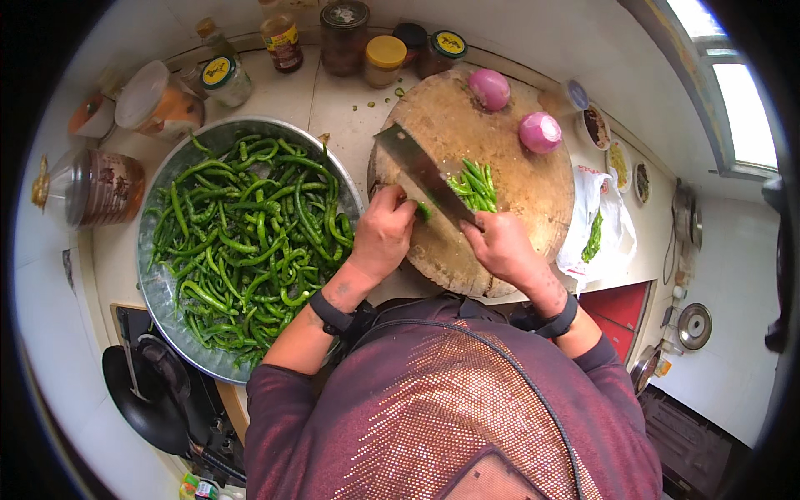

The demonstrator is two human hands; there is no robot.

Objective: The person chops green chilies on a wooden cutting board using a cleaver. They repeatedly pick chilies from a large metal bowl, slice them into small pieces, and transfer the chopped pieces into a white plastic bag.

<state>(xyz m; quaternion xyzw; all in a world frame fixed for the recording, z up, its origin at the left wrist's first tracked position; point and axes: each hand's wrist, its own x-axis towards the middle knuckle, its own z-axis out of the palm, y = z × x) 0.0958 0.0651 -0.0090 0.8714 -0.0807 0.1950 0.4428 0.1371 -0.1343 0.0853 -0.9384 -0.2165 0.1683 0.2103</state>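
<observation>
My right hand [505,242] grips the handle of a metal cleaver [425,174], whose broad blade slants up and left over a round wooden chopping board [525,187]. Closed fingers of my left hand [382,232] hold a piece of green chili pepper [424,210] at the board's left edge. Cut green chili pieces [477,184] lie just right of the blade. Two peeled red onions [489,89] rest near the board's far edge. To the left, a large round metal tray [145,250] holds many long green chilies [250,231].
Jars, one with a yellow lid [385,52], line the wall behind. A plastic oil jug [103,187] stands far left. Right of the board are a white plastic bag [587,244] with green pieces and small bowls [594,127]. A black wok [140,400] is at lower left.
</observation>
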